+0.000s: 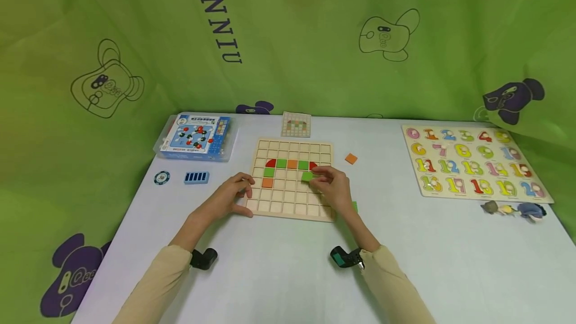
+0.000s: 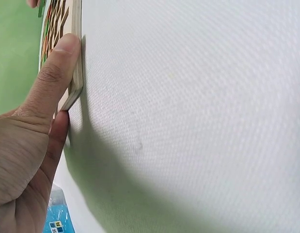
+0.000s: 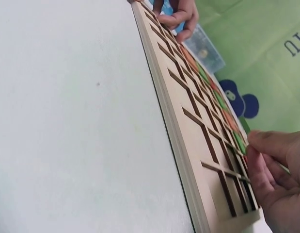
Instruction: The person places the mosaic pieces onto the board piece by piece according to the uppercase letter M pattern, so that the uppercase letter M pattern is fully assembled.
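Note:
A wooden grid board lies on the table and bears an arch-like row of red, green and orange tiles. My left hand holds the board at its near left corner, the thumb on the near edge and the fingers along the left side. Between thumb and fingertips, my right hand pinches a green tile over the right part of the grid, just below the right red tile. In the right wrist view the fingers partly hide this tile.
Behind the board lies a small pattern card. An orange tile and a partly hidden green tile lie to the right. A boxed set, a round chip and a blue block are left; a number puzzle is right.

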`<state>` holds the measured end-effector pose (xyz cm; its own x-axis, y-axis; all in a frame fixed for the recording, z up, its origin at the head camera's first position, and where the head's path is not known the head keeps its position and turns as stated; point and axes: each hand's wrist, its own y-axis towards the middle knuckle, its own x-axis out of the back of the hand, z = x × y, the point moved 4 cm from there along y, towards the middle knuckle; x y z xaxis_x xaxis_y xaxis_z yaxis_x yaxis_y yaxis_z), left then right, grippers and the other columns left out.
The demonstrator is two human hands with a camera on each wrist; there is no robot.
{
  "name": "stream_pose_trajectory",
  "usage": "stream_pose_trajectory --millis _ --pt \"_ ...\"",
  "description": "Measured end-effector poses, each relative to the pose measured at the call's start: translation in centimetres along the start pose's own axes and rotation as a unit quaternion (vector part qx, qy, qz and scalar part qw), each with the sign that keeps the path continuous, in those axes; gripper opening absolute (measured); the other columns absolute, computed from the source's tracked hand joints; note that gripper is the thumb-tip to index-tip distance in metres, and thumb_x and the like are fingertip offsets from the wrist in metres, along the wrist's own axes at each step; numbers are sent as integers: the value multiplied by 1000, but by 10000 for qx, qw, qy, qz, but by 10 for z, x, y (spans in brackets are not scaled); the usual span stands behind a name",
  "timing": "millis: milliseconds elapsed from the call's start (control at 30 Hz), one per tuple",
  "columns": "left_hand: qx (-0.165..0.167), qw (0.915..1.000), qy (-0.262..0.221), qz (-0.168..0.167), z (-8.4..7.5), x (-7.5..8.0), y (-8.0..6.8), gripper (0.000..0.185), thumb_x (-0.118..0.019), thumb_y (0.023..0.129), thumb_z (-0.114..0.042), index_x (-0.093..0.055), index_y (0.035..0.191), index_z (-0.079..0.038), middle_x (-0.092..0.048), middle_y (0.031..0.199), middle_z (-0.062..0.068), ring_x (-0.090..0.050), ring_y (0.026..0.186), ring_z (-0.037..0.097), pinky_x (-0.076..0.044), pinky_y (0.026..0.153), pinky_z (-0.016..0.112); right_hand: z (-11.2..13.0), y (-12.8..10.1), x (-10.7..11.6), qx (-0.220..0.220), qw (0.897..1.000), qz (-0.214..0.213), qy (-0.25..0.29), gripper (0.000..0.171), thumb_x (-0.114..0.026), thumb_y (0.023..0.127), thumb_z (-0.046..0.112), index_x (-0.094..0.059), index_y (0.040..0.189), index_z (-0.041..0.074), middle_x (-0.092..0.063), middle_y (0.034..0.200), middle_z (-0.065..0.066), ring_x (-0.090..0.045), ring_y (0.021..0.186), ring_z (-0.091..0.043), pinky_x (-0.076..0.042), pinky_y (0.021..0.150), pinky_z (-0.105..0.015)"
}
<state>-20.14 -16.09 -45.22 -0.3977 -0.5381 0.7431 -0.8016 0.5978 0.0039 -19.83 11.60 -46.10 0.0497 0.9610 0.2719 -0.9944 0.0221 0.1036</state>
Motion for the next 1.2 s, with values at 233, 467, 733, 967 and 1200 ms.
stream_pose_trajectory --millis 233,467,733,967,1200 --pt "-21 10000 -1 -57 0 0 1 44 -90 59 -16 -54 83 -6 -51 122 12 -50 109 26 -55 84 34 1 5 -11 121 9995 -22 -296 27 -75 78 -7 -67 104 -7 -70 98 -21 -68 81 -29 -57 67 -16" --pt "41 10000 -71 18 1 -2 1 43 -90 60 -15 -55 84 -6 -51 124 11 -49 112 27 -55 86 34 4 11 -23 323 9963 -34 -793 26 -74 78 -8 -67 103 -8 -70 96 -20 -67 79 -27 -59 67 -23" --pt "26 10000 -67 -3 2 -2 1 43 -90 60 -16 -54 84 -7 -51 123 11 -50 110 26 -55 85 34 9 14 -33 640 9945 125 -818 26 -73 77 -9 -67 103 -10 -69 95 -21 -67 79 -27 -60 68 -27" --pt "-12 10000 -41 -16 2 -2 1 44 -90 60 -16 -55 84 -7 -51 122 11 -50 110 26 -55 86 34 9 14 -35 628 9962 64 -606 26 -74 77 -11 -66 102 -10 -69 95 -21 -67 79 -28 -60 69 -26" --pt "45 10000 -42 -5 3 -1 1 44 -90 60 -16 -55 84 -7 -51 123 11 -50 111 26 -55 86 34 7 17 -38 531 9981 64 -306 24 -73 78 -10 -65 101 -10 -69 95 -22 -68 83 -30 -59 72 -23"
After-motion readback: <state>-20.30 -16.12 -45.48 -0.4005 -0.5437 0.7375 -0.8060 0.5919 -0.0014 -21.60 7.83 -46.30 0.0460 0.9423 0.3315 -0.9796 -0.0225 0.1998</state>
